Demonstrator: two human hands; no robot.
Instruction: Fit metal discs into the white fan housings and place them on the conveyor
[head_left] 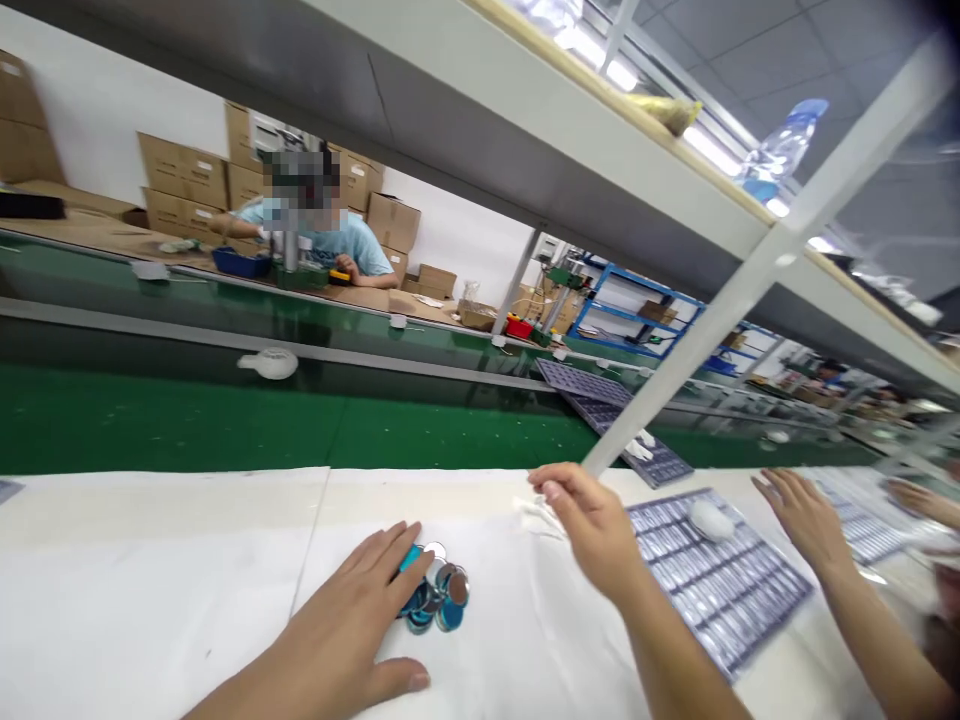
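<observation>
My left hand [352, 630] lies flat on the white cloth-covered bench [187, 580], fingers stretched out, with the fingertips resting on a small heap of round, shiny blue and silver discs [439, 595]. My right hand [596, 525] is raised a little over the bench to the right of the heap. Its fingers are curled and its thumb and forefinger are pinched together just above a small white scrap [541, 512]; what they hold, if anything, I cannot make out. A grey tray [720, 580] of many small cells lies just right of that hand.
A co-worker's hand [806, 515] reaches over the grey tray from the right, near a white lump [709, 518]. A green conveyor belt [225, 420] runs behind the bench, carrying more trays [600, 400]. A white slanted post [720, 320] and shelf hang overhead. A person sits across the line.
</observation>
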